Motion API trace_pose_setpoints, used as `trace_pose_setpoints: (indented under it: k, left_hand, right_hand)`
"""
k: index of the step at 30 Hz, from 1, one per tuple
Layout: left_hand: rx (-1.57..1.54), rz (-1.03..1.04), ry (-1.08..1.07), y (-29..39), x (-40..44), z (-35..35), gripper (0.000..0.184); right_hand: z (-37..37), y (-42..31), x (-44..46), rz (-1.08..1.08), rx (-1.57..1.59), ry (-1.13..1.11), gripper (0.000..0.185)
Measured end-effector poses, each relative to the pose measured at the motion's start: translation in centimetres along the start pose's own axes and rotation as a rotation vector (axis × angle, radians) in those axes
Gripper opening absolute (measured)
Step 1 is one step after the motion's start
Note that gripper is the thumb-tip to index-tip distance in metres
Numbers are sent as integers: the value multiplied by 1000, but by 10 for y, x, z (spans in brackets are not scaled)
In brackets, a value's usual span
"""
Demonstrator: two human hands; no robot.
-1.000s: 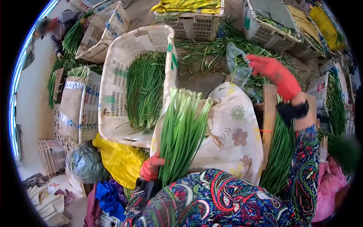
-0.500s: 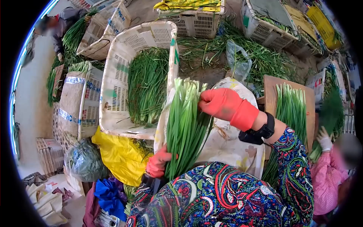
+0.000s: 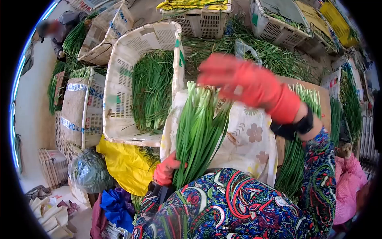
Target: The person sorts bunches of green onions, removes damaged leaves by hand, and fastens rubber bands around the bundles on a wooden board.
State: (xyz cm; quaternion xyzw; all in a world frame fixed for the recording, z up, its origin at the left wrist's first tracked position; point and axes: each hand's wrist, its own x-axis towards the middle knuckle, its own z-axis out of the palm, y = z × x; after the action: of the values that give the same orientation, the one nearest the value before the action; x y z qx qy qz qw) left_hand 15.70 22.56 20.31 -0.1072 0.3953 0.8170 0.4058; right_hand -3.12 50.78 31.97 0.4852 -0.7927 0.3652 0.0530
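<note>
My left hand (image 3: 167,170), in a red rubber glove, grips the leafy lower side of a bunch of garlic chives (image 3: 197,131). The pale stem ends point away from me and the green leaves hang toward my body. Over those stem ends, my right hand (image 3: 242,83) in a matching glove is smeared by motion. Its fingers look stretched out, with nothing visible in them; whether they touch the stems I cannot tell. Under the bunch, a pale flower-printed cloth (image 3: 248,143) covers my lap.
A white crate (image 3: 115,79) holding loose chives (image 3: 153,87) stands at left, beside yellow plastic (image 3: 123,159). At right, more chives (image 3: 294,155) lie on a brown board (image 3: 325,107). Scattered greens (image 3: 278,55) cover the floor ahead. One co-worker in a pink sleeve (image 3: 348,187) sits right; another person (image 3: 67,24) is far left.
My right hand has left the side of the bunch and risen above the stem ends, its fingers extending. The leaves on the right fan out more. My left hand stays put.
</note>
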Motion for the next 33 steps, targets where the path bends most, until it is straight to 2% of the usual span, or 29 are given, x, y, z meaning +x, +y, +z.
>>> trace_pose_setpoints:
  k: [1,2,3,6,9,14,17,19,20,21,22,24,26,28,30,33]
  left_hand:
    - [11,-3,-26,1,2,3,67]
    - [23,-7,-50,3,3,5,66]
    - [21,-58,-102,0,9,-3,64]
    - [175,-2,-83,-27,17,-28,64]
    - [14,-30,-118,-12,12,-8,64]
    - [8,-94,40,11,1,30,65]
    - [3,-150,137,21,-6,42,65]
    - [6,-171,174,25,-8,47,66]
    - [26,-131,160,21,-8,44,63]
    - [45,-87,147,17,-7,41,61]
    - [65,-38,136,15,-5,37,59]
    - [80,-57,86,20,-4,30,65]
    - [186,-34,118,30,-4,39,64]
    - [222,-32,100,27,-2,34,64]
    - [202,-31,88,28,-2,37,65]
    - [136,-22,98,29,-6,45,67]
  right_hand:
    - [19,-13,-1,-118,-76,-38,32]
    - [34,-16,-5,-142,-110,-47,29]
    - [40,-13,-9,-101,-63,-97,25]
    - [46,-10,-13,5,106,-199,15]
    - [45,-12,-14,70,254,-196,10]
    - [45,-6,-10,230,359,-133,11]
    - [33,4,-9,411,270,91,14]
    - [-3,48,-14,446,403,274,25]
    - [-20,108,-27,205,568,485,33]
    - [-52,93,-24,657,-206,449,38]
    - [-65,101,-30,695,-636,491,38]
    - [-55,106,-37,330,-458,637,31]
    - [-29,48,-24,566,216,216,34]
    - [-8,-5,-18,727,228,-56,36]
    - [17,-16,-17,754,199,-122,33]
    - [29,-7,-22,760,347,-25,32]
